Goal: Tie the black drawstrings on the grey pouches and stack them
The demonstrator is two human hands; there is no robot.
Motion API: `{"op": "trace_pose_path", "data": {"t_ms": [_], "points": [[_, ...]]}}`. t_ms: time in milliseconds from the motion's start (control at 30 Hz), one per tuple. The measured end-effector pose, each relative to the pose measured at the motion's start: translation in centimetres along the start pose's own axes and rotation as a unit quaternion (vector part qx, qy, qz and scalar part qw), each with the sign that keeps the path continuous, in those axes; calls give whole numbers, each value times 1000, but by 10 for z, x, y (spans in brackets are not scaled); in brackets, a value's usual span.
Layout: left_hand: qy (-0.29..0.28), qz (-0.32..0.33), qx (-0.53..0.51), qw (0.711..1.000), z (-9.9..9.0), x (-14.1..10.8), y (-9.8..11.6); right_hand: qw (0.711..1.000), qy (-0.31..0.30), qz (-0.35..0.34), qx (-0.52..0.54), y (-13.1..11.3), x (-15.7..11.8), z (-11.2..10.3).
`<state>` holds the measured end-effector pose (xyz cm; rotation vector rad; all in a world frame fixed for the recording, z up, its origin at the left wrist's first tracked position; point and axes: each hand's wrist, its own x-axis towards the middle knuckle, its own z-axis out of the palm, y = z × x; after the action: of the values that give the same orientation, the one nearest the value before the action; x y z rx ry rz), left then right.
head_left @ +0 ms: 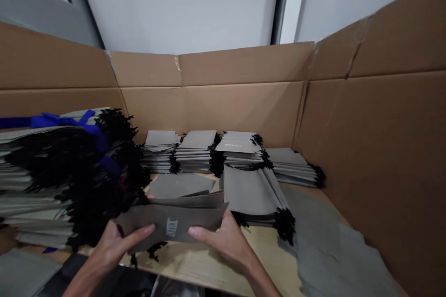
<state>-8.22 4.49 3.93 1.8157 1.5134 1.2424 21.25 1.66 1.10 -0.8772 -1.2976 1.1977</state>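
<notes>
Between my two hands is a small batch of grey drawstring pouches (pixel 174 211), with white lettering on the front one and black cord ends hanging below. My left hand (pixel 116 246) grips their left end, its thumb pressed on the front face. The right end is pinched by my right hand (pixel 225 239), thumb also in front; the fingers behind are hidden. Just beyond, a flat grey pouch (pixel 179 184) lies on the table. A leaning stack of pouches (pixel 251 190) with black cords at its lower right sits close past my right hand.
Along the back cardboard wall (pixel 240 106) stand several neat pouch stacks (pixel 197 153). A tall pile with black cords (pixel 69 162), tied by a blue ribbon (pixel 62 120), rises at left. Loose grey pieces (pixel 334 250) spread over the right side, beside the right cardboard wall (pixel 390 148).
</notes>
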Motion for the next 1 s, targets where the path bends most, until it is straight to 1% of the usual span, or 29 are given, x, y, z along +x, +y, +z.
{"op": "trace_pose_path", "data": {"t_ms": [33, 67, 133, 200, 300, 467, 567, 700, 767, 833, 933, 1000], "points": [[-57, -35, -63, 996, 9, 6, 2, 1000, 1, 8, 4, 0, 4, 0], [-79, -42, -90, 992, 17, 12, 3, 1000, 4, 13, 2, 1, 6, 0], [-103, -49, -123, 986, 29, 18, 0, 1000, 8, 7, -11, 4, 9, -1], [-108, -49, -134, 984, 36, 20, -5, 1000, 0, -7, -19, 8, 9, -1], [-123, -47, -148, 980, 42, 18, -8, 999, 14, -20, -37, 14, 7, 0], [-121, -17, -156, 980, 49, 17, 1, 996, 61, -28, -57, 18, 3, 4], [-115, -9, -160, 980, 55, 18, 6, 996, 64, -30, -62, 16, 2, 3], [-108, -37, -164, 980, 64, 14, 1, 995, 49, -32, -79, 12, 1, -3], [-109, -54, -167, 978, 70, 13, -4, 993, 61, -24, -94, 13, 0, -7], [-124, -60, -176, 975, 74, 12, -7, 990, 81, -20, -110, 15, -1, -11], [-151, -62, -182, 970, 74, 12, -3, 988, 94, -22, -119, 19, -2, -14], [-145, -64, -174, 972, 69, 12, 4, 990, 83, -24, -109, 19, -2, -14]]}}
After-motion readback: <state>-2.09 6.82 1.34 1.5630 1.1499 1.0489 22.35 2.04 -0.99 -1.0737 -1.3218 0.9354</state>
